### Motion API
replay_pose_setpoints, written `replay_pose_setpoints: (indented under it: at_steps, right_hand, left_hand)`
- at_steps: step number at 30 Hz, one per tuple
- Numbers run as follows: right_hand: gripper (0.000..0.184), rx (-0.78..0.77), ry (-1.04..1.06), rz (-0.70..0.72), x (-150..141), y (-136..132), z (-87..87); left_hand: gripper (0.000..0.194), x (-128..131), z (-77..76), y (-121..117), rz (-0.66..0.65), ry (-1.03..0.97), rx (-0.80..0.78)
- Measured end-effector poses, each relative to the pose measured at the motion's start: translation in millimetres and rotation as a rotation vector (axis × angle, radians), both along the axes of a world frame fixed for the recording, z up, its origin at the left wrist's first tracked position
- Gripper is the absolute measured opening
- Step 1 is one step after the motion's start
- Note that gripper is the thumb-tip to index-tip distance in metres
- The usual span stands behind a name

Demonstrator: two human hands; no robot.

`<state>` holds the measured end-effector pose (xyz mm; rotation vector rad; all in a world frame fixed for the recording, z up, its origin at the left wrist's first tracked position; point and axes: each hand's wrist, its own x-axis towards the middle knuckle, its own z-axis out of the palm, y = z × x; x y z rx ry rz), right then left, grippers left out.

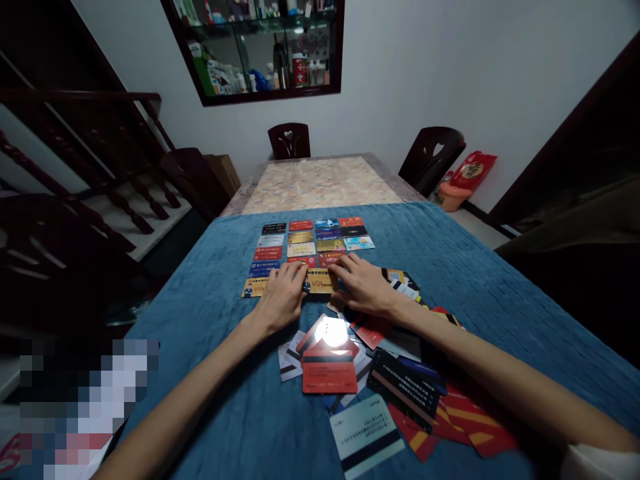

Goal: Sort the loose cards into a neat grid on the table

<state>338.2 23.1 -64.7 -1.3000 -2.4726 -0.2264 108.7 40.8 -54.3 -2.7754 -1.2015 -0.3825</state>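
Observation:
A gold VIP card lies face up at the near end of the laid-out cards. My left hand has its bent fingers at the card's left edge, and my right hand grips its right end. Left of it is another gold VIP card, partly covered by my left hand. Beyond my hands, cards lie face up in rows and columns, among them a black card and a dark red card. A loose pile, with a red card and a pale green card, spreads below my right forearm.
A blue cloth covers the near part of the table, with a patterned tabletop beyond. Dark wooden chairs stand around it. A red bag sits at the right wall. At left is a stair railing.

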Motion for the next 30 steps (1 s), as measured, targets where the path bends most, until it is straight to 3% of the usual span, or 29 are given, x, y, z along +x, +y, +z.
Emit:
replay_pose_setpoints:
  at_steps: [9, 19, 30]
  right_hand:
    - [0.047, -0.094, -0.026, 0.008, -42.3, 16.1, 11.5]
    - [0.049, -0.229, 0.071, -0.008, -95.4, 33.0, 8.8]
    - [0.043, -0.338, 0.067, -0.025, -128.1, 38.8, 4.9]
  left_hand:
    - [0.054, -36.0, -1.7, 5.9, 0.097, -0.067, -0.016]
    - [0.049, -87.3, -1.9, 12.8, 0.171, -0.108, -0.055]
    - [0.040, -124.3, -31.0, 27.0, 0.171, -0.208, -0.142]
